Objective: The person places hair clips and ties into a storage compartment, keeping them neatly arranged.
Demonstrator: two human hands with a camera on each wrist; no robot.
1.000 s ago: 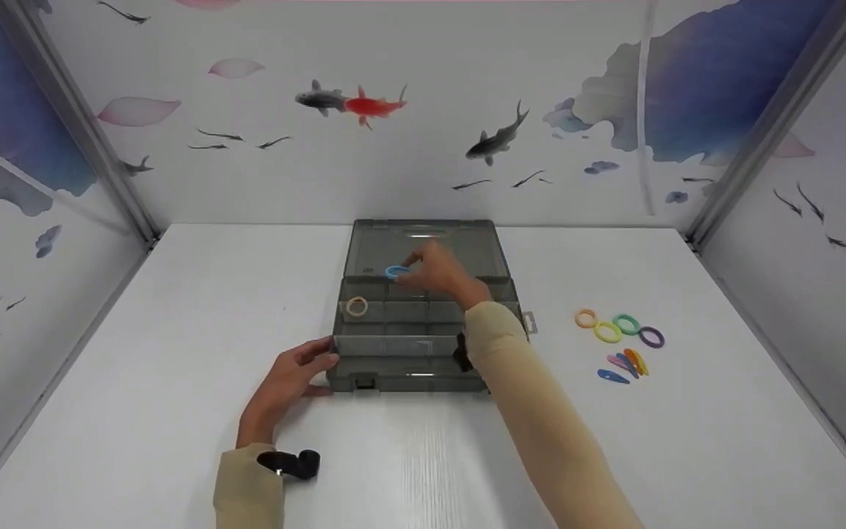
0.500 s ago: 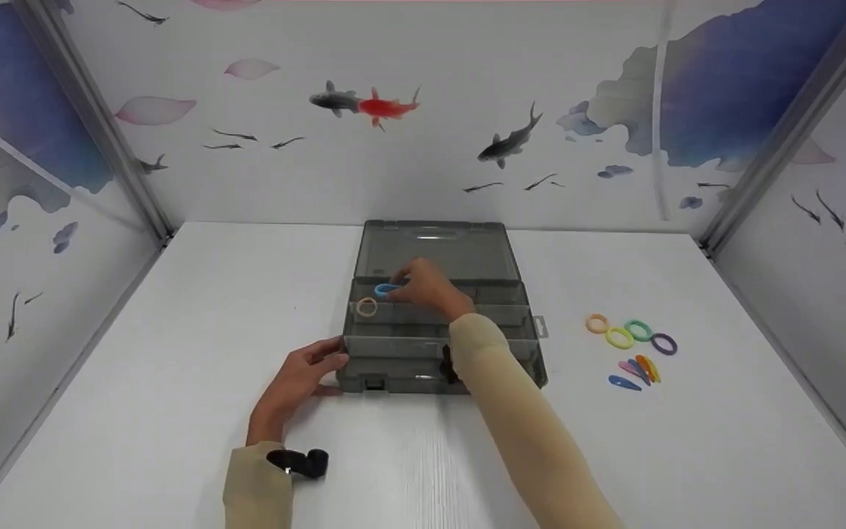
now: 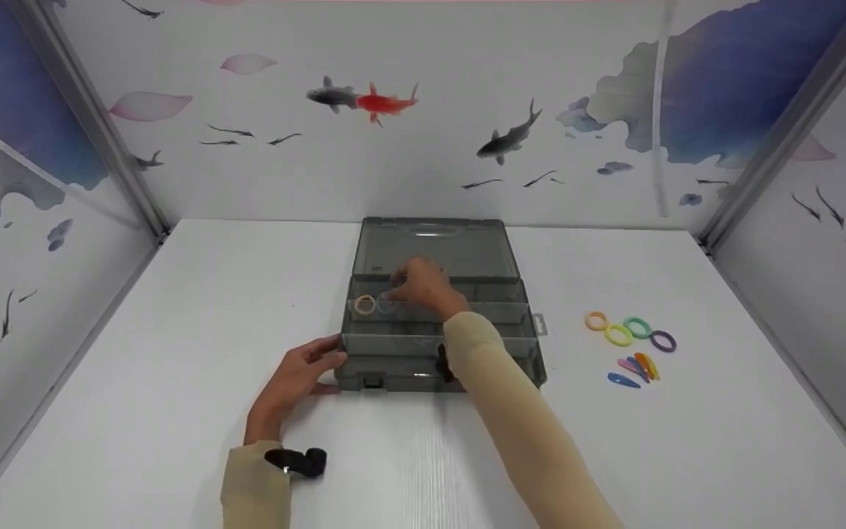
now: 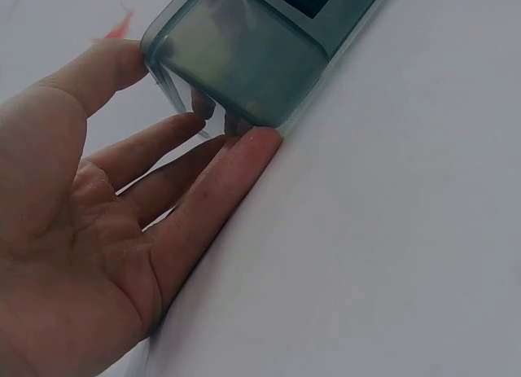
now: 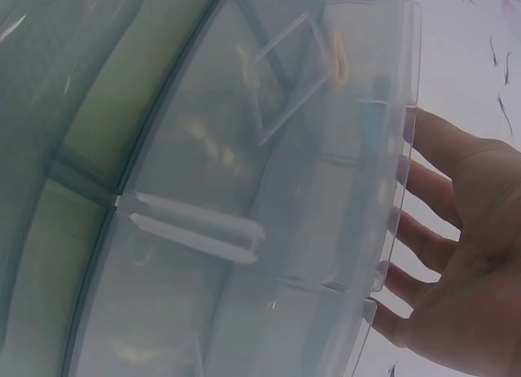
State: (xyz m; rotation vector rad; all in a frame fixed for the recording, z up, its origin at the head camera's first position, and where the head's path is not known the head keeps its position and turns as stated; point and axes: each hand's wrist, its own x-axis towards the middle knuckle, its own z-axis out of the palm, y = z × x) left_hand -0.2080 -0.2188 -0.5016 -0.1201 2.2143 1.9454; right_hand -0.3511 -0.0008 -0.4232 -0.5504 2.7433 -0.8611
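My left hand (image 3: pixel 298 375) holds the near left corner of a grey translucent organizer box (image 3: pixel 412 383), its thumb at the upper edge and its other fingers against the side, as the left wrist view shows. Over the back compartments of the box, my right hand (image 3: pixel 427 285) pinches a blue hair tie (image 3: pixel 382 303) low behind a clear divider. A peach hair tie (image 3: pixel 364 305) stands just left of it in the box. In the right wrist view, the blue hair tie (image 5: pixel 373 120) is a faint patch through the plastic near my fingertips.
Right of the box lie an orange hair tie (image 3: pixel 596 321), a yellow one (image 3: pixel 618 336), a green one (image 3: pixel 637 328) and a purple one (image 3: pixel 663 341). Several snap hair clips (image 3: pixel 640 367) lie below them. The box's open lid (image 3: pixel 434 246) leans back near the patterned wall.
My right hand has moved left and down, lowering the blue hair tie into the box beside the peach one. My left hand keeps its place at the corner; the head view has shifted slightly.
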